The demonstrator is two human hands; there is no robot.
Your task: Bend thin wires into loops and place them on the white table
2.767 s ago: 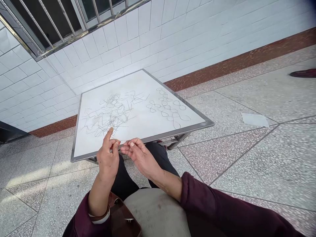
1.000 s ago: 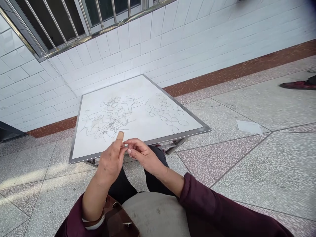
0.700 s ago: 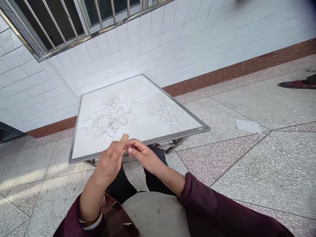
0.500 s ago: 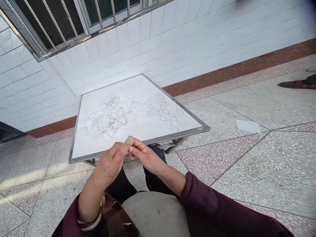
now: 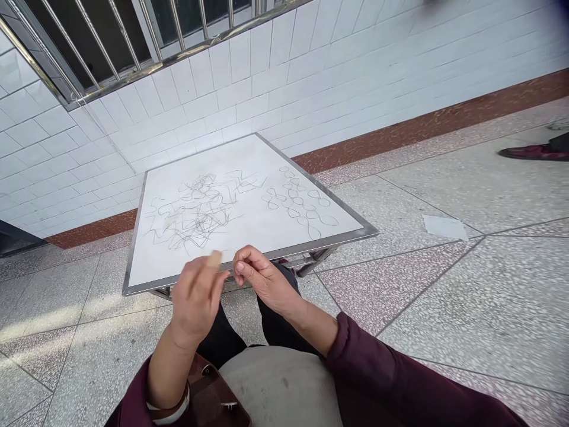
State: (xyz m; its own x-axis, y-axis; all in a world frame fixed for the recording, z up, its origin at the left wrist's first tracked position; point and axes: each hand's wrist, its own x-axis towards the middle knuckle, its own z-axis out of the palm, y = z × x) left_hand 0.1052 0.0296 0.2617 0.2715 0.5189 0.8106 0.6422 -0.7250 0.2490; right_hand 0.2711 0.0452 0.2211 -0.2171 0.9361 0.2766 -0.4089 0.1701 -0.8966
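My left hand is raised over the near edge of the table, its thumb and fingers apart and slightly blurred. A tan wrap covers one of its fingertips. Just to its right, my right hand pinches thumb and forefinger together on what looks like a thin wire, mostly hidden by the fingers. On the white tabletop beyond lies a tangled heap of bent wires. Looped, figure-eight wire pieces are spread on the right side.
The metal-edged table stands against a white tiled wall under a barred window. A brown bag sits at my lap. White paper lies on the speckled floor at right, and another person's shoe shows farther off.
My hands were together at the fingertips. Now my left hand has drawn away to the left with its fingers parted, while my right hand stays nearly in place, still pinched.
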